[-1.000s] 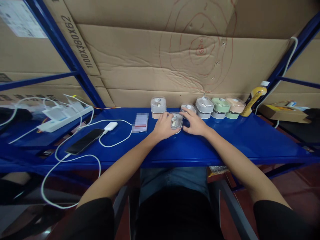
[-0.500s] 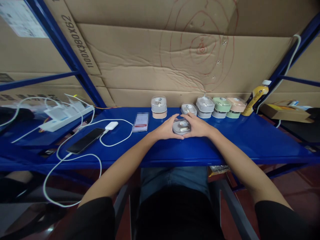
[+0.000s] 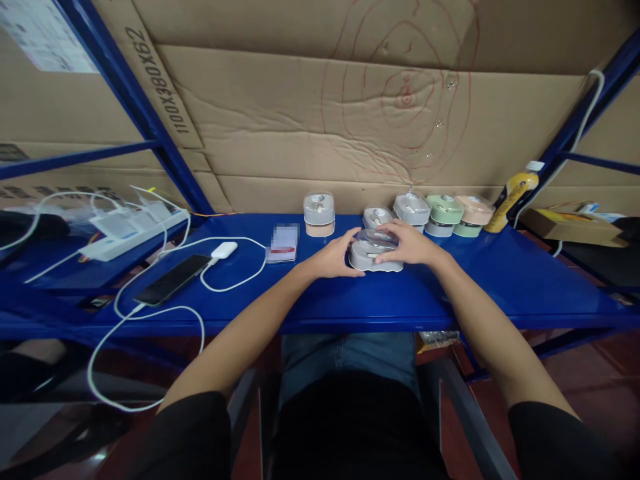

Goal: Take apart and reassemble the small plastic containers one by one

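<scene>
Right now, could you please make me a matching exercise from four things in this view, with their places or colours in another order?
Things:
1. foremost container
2. black phone
3. bottle
4. green container top

Places and colours:
A. above a greyish lower part
B. at the left of the blue table
C. between the left hand and the right hand
D. yellow, with a white cap

Pairs: 1-C, 2-B, 3-D, 4-A
</scene>
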### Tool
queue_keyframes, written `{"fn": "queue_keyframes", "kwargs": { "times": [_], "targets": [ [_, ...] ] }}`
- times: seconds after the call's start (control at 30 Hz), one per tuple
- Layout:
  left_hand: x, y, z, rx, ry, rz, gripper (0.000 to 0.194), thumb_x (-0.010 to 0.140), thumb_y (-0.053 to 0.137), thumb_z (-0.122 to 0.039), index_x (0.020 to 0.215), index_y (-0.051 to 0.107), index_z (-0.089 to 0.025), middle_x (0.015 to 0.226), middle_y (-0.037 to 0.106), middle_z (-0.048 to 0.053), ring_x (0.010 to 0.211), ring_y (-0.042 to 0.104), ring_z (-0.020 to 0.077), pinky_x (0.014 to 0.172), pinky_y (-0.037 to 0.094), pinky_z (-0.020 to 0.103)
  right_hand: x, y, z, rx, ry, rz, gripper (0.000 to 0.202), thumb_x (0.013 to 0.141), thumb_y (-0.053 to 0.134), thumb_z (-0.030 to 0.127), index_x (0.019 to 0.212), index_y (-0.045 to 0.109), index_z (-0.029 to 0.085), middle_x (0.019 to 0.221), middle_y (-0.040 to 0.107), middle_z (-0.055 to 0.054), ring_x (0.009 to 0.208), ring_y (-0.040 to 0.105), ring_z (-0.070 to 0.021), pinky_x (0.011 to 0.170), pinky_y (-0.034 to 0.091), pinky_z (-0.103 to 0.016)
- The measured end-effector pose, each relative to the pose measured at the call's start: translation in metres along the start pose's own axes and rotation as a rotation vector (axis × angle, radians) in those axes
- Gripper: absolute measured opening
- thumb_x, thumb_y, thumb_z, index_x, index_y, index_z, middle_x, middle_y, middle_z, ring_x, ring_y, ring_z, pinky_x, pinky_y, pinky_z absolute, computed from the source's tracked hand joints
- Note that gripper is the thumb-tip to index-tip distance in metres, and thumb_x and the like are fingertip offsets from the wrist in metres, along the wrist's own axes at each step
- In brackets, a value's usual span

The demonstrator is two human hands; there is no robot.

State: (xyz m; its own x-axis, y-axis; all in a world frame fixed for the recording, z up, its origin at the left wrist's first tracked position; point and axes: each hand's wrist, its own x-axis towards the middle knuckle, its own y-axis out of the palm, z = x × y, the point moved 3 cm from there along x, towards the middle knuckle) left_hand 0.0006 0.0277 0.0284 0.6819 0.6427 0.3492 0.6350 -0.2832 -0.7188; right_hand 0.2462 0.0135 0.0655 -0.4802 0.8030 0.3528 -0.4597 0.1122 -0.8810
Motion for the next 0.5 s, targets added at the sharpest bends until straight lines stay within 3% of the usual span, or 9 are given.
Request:
{"fn": "queue_keyframes", "kwargs": {
  "times": [0.27,0.37,0.5],
  "targets": [
    [0.001,-0.003,0.003,0.06,-0.01,0.028,0.128,0.067,0.101,-0.044,0.171,0.031,-0.021,0.159,0.059,0.024,0.144,0.063,0.0425,0.118,0.052,0.059,-0.001,-0.008,0.002,0.027,0.092,-0.072,0.076,0.087,0.074,0.078,0.136,0.071,0.02,0.123,0.074,-0.016,0.109,0.071,-0.0358,0.096,0.058,-0.049],
    [0.001,-0.006,0.002,0.126,-0.007,0.069,0.111,0.068,0.102,-0.049,0.161,0.05,-0.02,0.159,0.06,0.021,0.147,0.059,0.042,0.122,0.048,0.057,-0.004,-0.021,-0.005,0.02,0.184,-0.1,0.072,0.094,0.064,0.078,0.132,0.071,0.018,0.122,0.077,-0.017,0.108,0.072,-0.0354,0.096,0.057,-0.048],
    [0.0,-0.008,-0.002,0.186,0.017,0.099,0.09,0.07,0.102,-0.049,0.147,0.065,-0.021,0.149,0.069,0.016,0.142,0.062,0.0384,0.121,0.049,0.054,-0.011,-0.037,-0.014,0.012,0.327,-0.021,0.072,0.101,0.047,0.081,0.119,0.075,0.018,0.114,0.08,-0.016,0.107,0.074,-0.0352,0.095,0.057,-0.046]
  ]
}}
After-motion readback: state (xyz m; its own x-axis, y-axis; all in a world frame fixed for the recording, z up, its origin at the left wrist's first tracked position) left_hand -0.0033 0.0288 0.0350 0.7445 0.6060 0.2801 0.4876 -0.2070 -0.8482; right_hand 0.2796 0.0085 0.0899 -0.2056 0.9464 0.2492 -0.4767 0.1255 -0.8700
